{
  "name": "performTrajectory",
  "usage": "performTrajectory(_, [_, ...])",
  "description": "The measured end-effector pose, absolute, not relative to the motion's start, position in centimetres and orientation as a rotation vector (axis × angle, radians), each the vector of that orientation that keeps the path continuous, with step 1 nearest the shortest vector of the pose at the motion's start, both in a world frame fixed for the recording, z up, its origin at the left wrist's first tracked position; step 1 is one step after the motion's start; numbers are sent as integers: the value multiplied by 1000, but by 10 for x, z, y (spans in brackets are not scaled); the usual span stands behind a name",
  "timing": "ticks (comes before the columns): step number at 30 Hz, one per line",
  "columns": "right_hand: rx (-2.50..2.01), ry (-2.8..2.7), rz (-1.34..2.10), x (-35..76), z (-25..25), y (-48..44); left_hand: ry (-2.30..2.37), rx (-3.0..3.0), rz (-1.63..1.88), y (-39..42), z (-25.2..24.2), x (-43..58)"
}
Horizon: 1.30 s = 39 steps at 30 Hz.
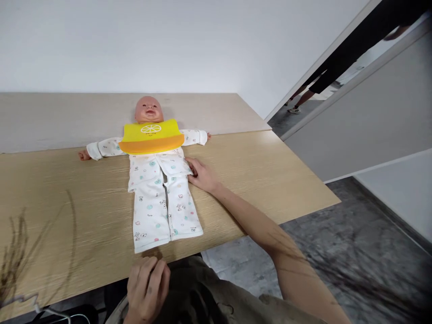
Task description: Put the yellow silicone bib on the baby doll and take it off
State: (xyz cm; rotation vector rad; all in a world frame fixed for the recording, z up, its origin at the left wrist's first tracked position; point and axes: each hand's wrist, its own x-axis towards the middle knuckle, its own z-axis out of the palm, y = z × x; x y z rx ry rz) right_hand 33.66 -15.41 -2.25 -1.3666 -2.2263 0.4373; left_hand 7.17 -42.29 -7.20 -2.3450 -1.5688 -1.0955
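Note:
A baby doll (149,109) lies on its back on the table, arms spread out to both sides. It wears a white printed pajama top (145,168) and matching pajama pants (151,211). Across its chest lies a yellow bib (138,131) with an orange pocket and a citrus-slice print. My right hand (204,175) is at the side of the top, its thumb and fingers around the hem's edge; the fingertips are partly hidden. Below the pant legs, at the table's front edge, my left hand (148,285) rests with curled fingers, and I see nothing in it.
The wooden table (243,166) meets a white wall at the back. A grey panel (364,108) stands to the right, with a person's legs (313,90) visible past the wall. Dark blurred strands and a pale cable (37,303) show at lower left.

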Motion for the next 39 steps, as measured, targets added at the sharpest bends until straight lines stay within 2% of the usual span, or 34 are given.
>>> performTrajectory(4, [-1345,-2214,440,336,-23,-154,-1323,-2314,-1026,-421,-78,76])
performTrajectory(11, [-1377,-2215,478,335,-18,-156,-1470,-2339,-730,-420,-69,85])
performTrajectory(24, [-1325,-2213,495,337,-21,-154,-1631,-2557,-430,-394,-16,94])
performTrajectory(39, [-1304,-2194,555,337,-19,-154,-1625,-2545,-354,-397,-20,104])
